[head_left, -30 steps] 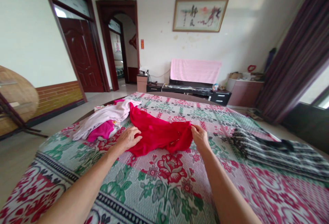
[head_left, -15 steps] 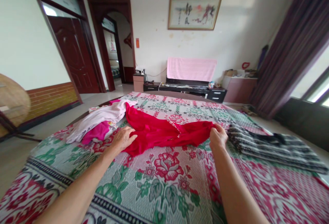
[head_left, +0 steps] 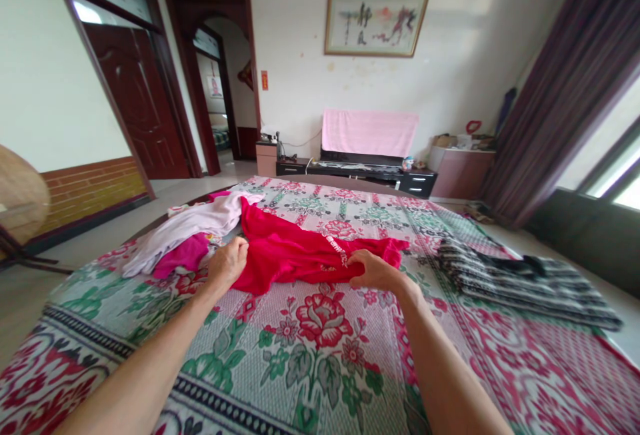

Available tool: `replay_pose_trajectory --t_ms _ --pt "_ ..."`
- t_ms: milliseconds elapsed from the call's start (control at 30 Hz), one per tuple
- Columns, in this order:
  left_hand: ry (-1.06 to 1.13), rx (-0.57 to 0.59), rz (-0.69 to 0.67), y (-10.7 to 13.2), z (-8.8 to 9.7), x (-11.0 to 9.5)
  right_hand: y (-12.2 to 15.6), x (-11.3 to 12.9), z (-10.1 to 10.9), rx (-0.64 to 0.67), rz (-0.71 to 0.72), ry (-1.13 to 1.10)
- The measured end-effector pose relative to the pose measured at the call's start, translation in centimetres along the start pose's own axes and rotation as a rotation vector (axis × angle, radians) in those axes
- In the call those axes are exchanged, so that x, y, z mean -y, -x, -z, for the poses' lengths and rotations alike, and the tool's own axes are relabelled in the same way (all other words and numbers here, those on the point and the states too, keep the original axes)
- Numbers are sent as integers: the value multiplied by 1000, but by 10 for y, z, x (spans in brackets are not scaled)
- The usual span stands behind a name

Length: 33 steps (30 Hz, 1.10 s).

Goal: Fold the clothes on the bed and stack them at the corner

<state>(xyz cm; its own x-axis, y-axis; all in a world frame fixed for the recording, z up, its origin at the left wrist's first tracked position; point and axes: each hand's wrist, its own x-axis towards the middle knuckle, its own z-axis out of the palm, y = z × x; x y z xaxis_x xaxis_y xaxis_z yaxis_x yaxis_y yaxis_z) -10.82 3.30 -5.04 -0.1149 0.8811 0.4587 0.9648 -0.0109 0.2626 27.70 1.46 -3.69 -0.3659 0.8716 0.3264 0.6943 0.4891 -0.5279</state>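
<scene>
A bright red shirt (head_left: 295,255) with white lettering lies stretched sideways and wrinkled across the bed. My left hand (head_left: 229,260) is closed at its left edge, fingers pinched on the cloth. Resting at the shirt's lower right part, beside the lettering, is my right hand (head_left: 375,272), its thumb and fingers apart in a curve over the fabric. The shirt's right end extends past that hand, loose on the cover. Left of the shirt and touching it is a heap of pale pink clothing (head_left: 185,228) with a magenta garment (head_left: 181,255) under it.
A flowered bedspread (head_left: 320,368) covers the bed. To the right lies a folded black-and-white striped garment (head_left: 525,288). Beyond the bed stand a low black cabinet (head_left: 420,184) and a screen draped with a pink cloth (head_left: 370,132). A purple curtain (head_left: 555,88) hangs at right.
My right hand has let go of the shirt's right end and moved left to its lower right part. My left hand has closed and shifted slightly up and left.
</scene>
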Motion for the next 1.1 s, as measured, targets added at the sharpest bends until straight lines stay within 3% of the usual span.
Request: replay_pose_trajectory --t_ms 67,200,333,400,500,567,667,867,1000,1100 --pt "54 -78 143 -5 5 6 0 -2 -2 -16 13 6" --pt "241 -134 290 -16 8 19 -5 5 0 3 -13 81" --pt "532 -127 322 -16 8 15 -5 9 14 -206 -249 141" --pt "737 -14 286 -12 11 6 -2 5 25 -308 -386 159" --pt "938 365 198 -3 20 -11 4 -5 42 -441 -546 191" --pt "934 602 119 4 25 -21 8 -13 48 -512 -619 198" --pt "842 796 -4 10 29 -29 11 -21 50 -494 -672 190" --pt "700 930 -153 7 39 -28 8 -24 44 -360 -651 208" --pt "472 904 -268 5 41 -30 9 -22 44 -313 -630 217" --pt "537 857 -218 6 33 -31 10 -19 45 -279 -643 227"
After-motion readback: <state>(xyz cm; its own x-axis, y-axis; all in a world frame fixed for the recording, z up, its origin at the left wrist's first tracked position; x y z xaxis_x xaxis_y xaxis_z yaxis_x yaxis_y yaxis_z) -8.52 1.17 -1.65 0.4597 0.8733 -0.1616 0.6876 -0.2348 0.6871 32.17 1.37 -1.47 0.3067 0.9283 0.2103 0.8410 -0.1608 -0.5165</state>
